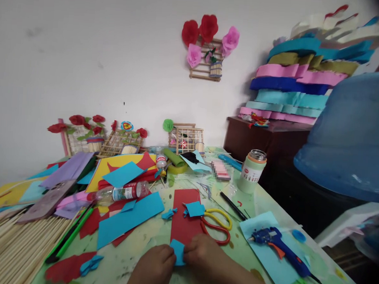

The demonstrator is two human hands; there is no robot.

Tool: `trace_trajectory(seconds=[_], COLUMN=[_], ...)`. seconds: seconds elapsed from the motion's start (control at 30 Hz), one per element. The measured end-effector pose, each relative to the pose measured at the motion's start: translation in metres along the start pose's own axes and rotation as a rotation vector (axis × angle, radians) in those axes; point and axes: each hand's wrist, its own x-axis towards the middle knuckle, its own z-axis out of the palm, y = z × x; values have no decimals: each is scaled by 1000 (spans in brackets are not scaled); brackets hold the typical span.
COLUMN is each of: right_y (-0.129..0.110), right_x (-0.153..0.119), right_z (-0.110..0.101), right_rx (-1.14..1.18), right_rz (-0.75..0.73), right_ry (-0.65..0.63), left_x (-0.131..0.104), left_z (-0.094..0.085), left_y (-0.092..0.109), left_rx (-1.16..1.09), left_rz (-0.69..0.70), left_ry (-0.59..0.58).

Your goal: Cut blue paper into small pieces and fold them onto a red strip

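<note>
My left hand (158,263) and my right hand (202,255) pinch a small piece of blue paper (178,252) between them, low at the front of the table. Just beyond lies a strip of red paper (185,219). Scissors (218,225) with one yellow and one red handle rest partly on it, their blades covered by a small blue paper square (195,209). Crumpled blue scraps (169,214) sit to the left of the red strip. A larger blue sheet (130,219) is further left. Fingertips behind the held paper are hidden.
A blue glue gun (277,246) lies on light-blue paper at right, its cord over the table edge. A black pen (233,206), a green jar (252,171) and a phone (221,170) are near. Wooden sticks (19,251) and a plastic bottle (122,192) are left.
</note>
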Motion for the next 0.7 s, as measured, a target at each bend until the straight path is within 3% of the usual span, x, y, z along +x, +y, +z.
trace_trajectory(seconds=[0.17, 0.43, 0.7], right_y=[11, -8, -2], right_x=[-5, -5, -4], right_z=[-8, -24, -16], right_rx=[67, 137, 199], right_rz=[17, 159, 381], right_ry=[-92, -181, -139], left_x=[4, 3, 13], left_z=[-7, -5, -15], left_y=[10, 12, 2], left_rx=[-11, -50, -452], left_rz=[-41, -88, -465], left_ry=[-73, -139, -151])
